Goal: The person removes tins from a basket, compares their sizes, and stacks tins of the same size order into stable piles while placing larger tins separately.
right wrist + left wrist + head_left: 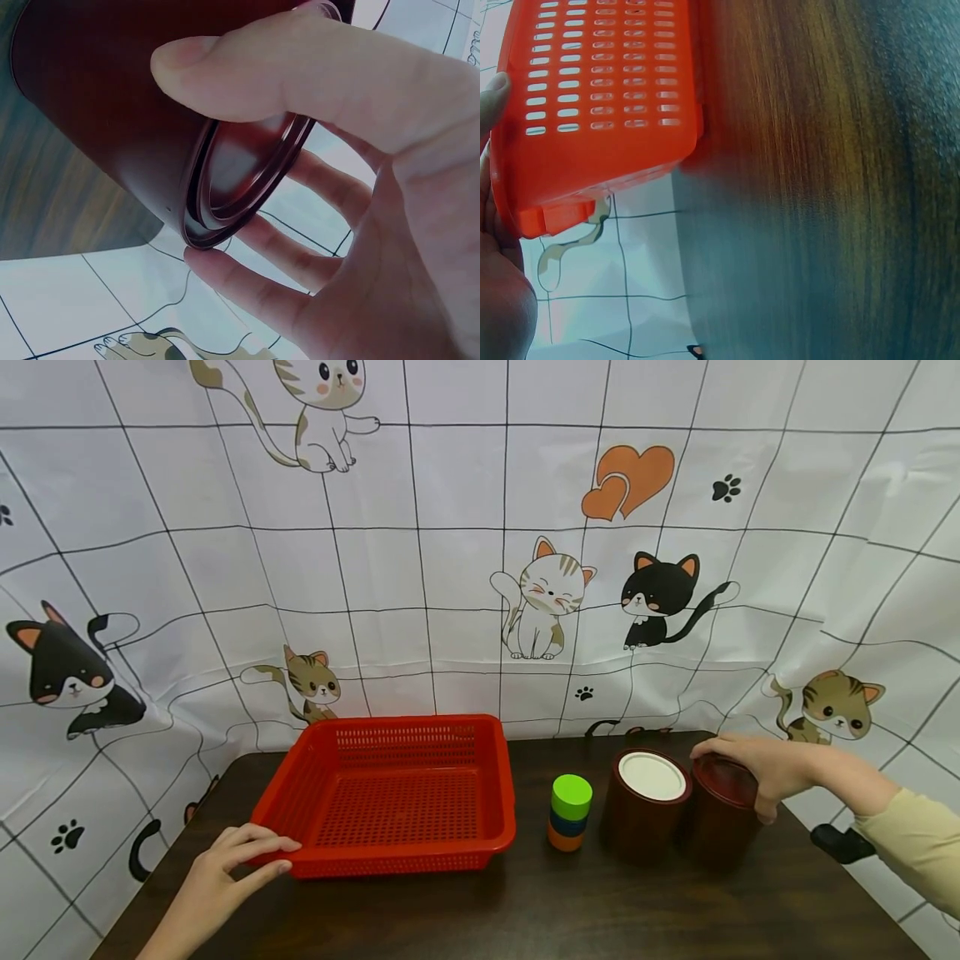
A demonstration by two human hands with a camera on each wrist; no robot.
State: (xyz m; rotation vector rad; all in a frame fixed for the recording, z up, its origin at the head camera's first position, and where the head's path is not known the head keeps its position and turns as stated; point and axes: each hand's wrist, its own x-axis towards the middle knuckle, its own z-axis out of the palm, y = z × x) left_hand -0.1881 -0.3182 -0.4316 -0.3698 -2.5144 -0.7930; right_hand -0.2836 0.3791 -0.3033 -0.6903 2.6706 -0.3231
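Observation:
My left hand (225,868) pinches the front left corner of a red plastic basket (495,810), fingers over the rim and thumb outside. The left wrist view shows the basket's slotted wall (600,82) low over the dark table. At the right, my right hand (757,768) grips the top of a dark red canister (720,827) from above. In the right wrist view its thumb lies along the canister's side (97,90) and the fingers reach round the opposite rim. A recessed top shows between them.
Left of the gripped canister stands another dark red canister (637,827) with a white top. Beside it is a small stack of green, blue and orange pieces (572,802). The dark wooden table (555,910) ends at a cat-print curtain (450,568).

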